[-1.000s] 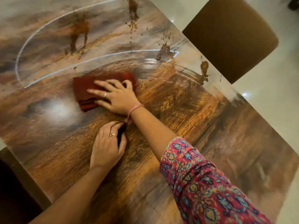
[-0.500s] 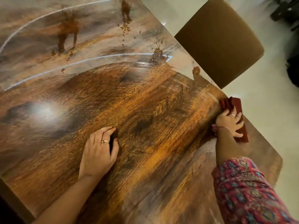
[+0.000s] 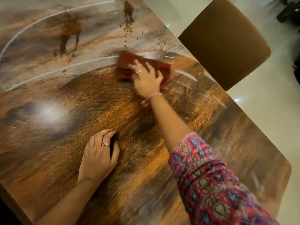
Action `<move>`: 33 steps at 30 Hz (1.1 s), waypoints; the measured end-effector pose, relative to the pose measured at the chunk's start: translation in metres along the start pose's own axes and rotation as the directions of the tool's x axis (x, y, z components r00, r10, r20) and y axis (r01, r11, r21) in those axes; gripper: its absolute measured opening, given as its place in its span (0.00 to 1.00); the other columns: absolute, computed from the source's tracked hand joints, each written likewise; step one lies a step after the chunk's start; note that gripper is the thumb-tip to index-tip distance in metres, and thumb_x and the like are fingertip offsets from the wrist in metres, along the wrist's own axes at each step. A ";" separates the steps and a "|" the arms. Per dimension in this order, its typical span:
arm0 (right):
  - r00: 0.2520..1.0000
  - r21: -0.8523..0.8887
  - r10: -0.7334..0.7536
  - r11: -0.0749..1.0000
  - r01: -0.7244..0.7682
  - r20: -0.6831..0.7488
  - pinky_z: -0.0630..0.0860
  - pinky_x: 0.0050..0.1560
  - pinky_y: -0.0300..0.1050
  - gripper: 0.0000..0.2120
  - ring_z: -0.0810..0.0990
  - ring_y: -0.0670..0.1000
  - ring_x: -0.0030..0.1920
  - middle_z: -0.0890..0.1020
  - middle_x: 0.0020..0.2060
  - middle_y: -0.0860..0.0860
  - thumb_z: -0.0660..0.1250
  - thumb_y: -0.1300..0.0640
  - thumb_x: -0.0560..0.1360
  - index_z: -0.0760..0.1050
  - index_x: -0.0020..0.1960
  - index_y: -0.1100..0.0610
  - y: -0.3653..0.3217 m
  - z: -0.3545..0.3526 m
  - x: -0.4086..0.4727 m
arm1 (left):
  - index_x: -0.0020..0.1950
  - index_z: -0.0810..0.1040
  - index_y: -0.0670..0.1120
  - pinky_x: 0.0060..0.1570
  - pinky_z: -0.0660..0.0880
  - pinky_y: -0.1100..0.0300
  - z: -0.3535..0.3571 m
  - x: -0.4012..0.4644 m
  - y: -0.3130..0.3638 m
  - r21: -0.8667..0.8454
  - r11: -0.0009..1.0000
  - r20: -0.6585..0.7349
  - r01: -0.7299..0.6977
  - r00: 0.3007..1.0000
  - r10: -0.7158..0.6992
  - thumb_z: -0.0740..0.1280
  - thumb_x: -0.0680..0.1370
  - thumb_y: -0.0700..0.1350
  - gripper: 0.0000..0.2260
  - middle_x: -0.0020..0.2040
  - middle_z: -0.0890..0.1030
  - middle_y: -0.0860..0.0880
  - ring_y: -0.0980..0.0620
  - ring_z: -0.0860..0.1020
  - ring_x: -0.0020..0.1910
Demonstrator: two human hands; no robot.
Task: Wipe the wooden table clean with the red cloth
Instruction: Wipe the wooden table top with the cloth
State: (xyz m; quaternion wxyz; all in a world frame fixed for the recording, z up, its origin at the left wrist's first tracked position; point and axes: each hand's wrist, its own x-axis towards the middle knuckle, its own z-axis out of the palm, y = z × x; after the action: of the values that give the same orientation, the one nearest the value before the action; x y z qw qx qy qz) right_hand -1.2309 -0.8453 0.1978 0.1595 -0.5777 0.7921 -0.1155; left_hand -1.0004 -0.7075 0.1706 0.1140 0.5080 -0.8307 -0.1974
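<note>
Head view: flat right hand [image 3: 146,78] atop red cloth [image 3: 128,69], its length lying left-right across wooden table [image 3: 211,127].

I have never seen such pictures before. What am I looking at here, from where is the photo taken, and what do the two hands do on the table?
There is no machine here. A person wears a wide camera on the head, so the head view looks forward and down at that person's own arms.

The right hand presses flat on a folded red cloth and rubs the wooden table; the blur shows it is moving. The left hand rests on the table nearer the body, and something dark shows under its fingers; I cannot tell what it is.

Beyond the cloth lie brown stains and small brown crumbs, not yet wiped. A brown chair stands beside the table on a pale floor.
</note>
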 end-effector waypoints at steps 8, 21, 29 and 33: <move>0.852 -0.170 -0.492 0.837 0.520 0.181 0.54 0.68 0.59 0.21 0.56 0.47 0.75 0.59 0.75 0.39 0.53 0.43 0.79 0.59 0.72 0.35 -0.002 0.027 0.004 | 0.64 0.73 0.43 0.58 0.65 0.56 -0.002 0.001 -0.002 -0.018 1.000 0.019 0.007 1.000 -0.007 0.55 0.77 0.52 0.21 0.59 0.76 0.45 0.48 0.72 0.55; 0.839 0.089 0.502 0.865 -0.494 -0.212 0.51 0.70 0.60 0.20 0.56 0.50 0.75 0.61 0.75 0.41 0.55 0.50 0.79 0.64 0.70 0.37 0.146 -0.033 -0.069 | 0.63 0.74 0.42 0.57 0.65 0.55 -0.002 0.002 -0.002 -0.028 1.000 0.007 -0.005 1.000 0.005 0.56 0.77 0.51 0.20 0.58 0.76 0.45 0.49 0.71 0.55; 0.983 -0.107 0.168 0.979 -0.175 -0.071 0.50 0.69 0.64 0.22 0.53 0.49 0.76 0.60 0.75 0.40 0.52 0.40 0.78 0.60 0.72 0.35 0.104 0.001 -0.145 | 0.63 0.74 0.41 0.57 0.64 0.55 -0.001 0.001 0.001 -0.007 1.000 0.008 0.003 1.000 -0.003 0.55 0.77 0.51 0.21 0.58 0.76 0.45 0.49 0.70 0.55; 0.953 -0.013 0.292 0.956 -0.294 -0.081 0.42 0.71 0.68 0.21 0.48 0.50 0.77 0.55 0.76 0.41 0.53 0.44 0.80 0.58 0.73 0.36 0.137 -0.022 -0.046 | 0.64 0.73 0.43 0.57 0.70 0.53 0.000 0.001 0.000 -0.016 0.999 0.028 0.028 0.999 -0.028 0.54 0.77 0.53 0.21 0.59 0.75 0.46 0.50 0.70 0.56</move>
State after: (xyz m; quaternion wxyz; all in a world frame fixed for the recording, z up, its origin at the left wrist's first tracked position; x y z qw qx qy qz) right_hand -1.3466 -0.7596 0.1734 0.1365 -0.4508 0.8761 -0.1031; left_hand -1.0013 -0.7087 0.1707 0.1037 0.5159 -0.8233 -0.2126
